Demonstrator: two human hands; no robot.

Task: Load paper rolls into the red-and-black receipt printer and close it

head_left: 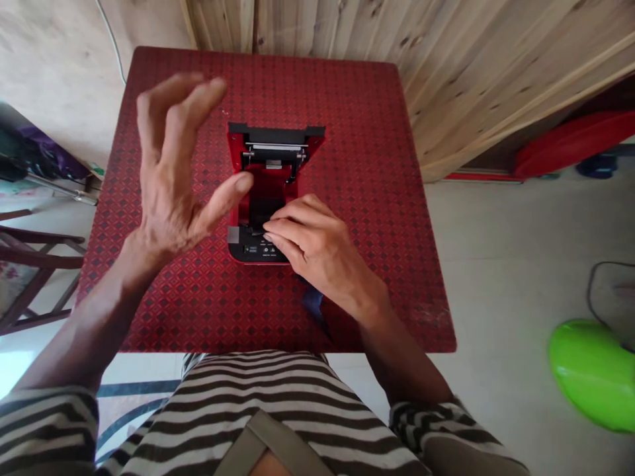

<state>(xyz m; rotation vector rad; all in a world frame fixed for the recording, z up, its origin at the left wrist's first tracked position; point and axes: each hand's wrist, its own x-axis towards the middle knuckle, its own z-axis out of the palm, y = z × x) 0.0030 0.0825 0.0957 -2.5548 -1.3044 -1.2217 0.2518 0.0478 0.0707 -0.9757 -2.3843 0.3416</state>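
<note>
A small red and black device (260, 252), which looks like a label printer, stands on the table with its hinged lid (275, 136) raised. Inside the lid are a roller and metal fittings. My right hand (317, 241) is over the device's near right side, fingertips pinched together at the edge of the black button panel; whatever they hold is hidden. A small grey square piece (233, 235) shows at the panel's left corner. My left hand (176, 165) is raised left of the device, fingers spread and holding nothing, its thumb pointing toward the open compartment.
The table (362, 165) has a red patterned cover. A dark blue item (313, 304) lies below my right wrist. Wooden panelling (317, 26) rises behind the table. A wooden chair (40, 264) stands at left, a bright green object (595, 373) on the floor at right.
</note>
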